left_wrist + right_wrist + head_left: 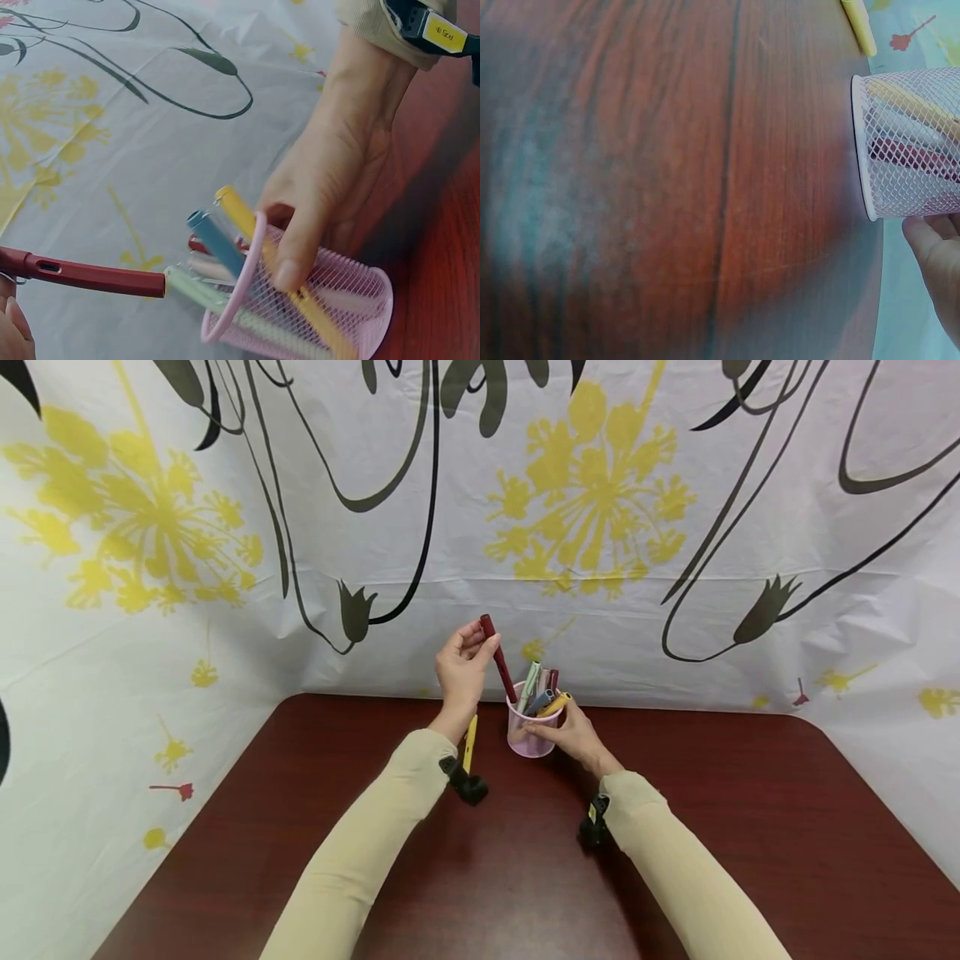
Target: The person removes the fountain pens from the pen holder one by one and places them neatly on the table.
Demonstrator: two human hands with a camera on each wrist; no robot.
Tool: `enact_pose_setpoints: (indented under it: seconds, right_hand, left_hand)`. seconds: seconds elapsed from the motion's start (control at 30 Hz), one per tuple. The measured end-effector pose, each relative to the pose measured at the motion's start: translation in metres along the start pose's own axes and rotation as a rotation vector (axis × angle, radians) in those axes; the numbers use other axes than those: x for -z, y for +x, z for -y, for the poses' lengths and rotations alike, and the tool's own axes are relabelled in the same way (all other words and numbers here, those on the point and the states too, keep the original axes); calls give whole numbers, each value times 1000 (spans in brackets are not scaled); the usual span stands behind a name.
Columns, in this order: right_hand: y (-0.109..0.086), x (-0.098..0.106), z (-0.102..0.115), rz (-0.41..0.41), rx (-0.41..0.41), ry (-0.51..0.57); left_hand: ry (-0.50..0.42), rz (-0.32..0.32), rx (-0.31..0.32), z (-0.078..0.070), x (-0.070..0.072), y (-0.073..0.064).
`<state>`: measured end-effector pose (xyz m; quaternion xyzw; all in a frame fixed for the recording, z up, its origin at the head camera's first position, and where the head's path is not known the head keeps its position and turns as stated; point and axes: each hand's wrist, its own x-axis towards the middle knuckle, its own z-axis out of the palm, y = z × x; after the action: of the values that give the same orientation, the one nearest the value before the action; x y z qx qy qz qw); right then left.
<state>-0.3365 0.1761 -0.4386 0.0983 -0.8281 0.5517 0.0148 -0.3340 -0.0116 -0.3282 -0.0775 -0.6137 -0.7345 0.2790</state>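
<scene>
My left hand [462, 672] pinches a dark red pen [498, 656] between thumb and fingers. The pen slants, its lower end at the rim of a pink mesh pen holder [531, 739]; in the left wrist view that end [150, 283] appears beside the light green pen [196, 291]. On the holder's right side, my right hand [581, 737] grips the mesh, with the thumb [296, 255] across its wall. Inside stand several pens, among them a yellow pen [238, 210], a blue pen [217, 241] and another red one. The right wrist view shows only part of the right hand [941, 259].
Another yellow pen [470, 743] lies on the dark red-brown table [480, 893], left of the holder and partly behind the left wrist. A white cloth [420, 543] with printed yellow and dark plants hangs behind the table's far edge. Both wrists carry black cameras.
</scene>
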Motion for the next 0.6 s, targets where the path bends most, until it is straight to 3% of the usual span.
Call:
enact_pose_setpoints:
  seconds: [0.37, 0.6]
  right_hand:
    - [-1, 0, 1, -16, 11, 1]
    - [-2, 0, 3, -19, 11, -10]
  left_hand:
    - [85, 0, 81, 4, 42, 11]
    - [266, 16, 126, 20, 74, 14]
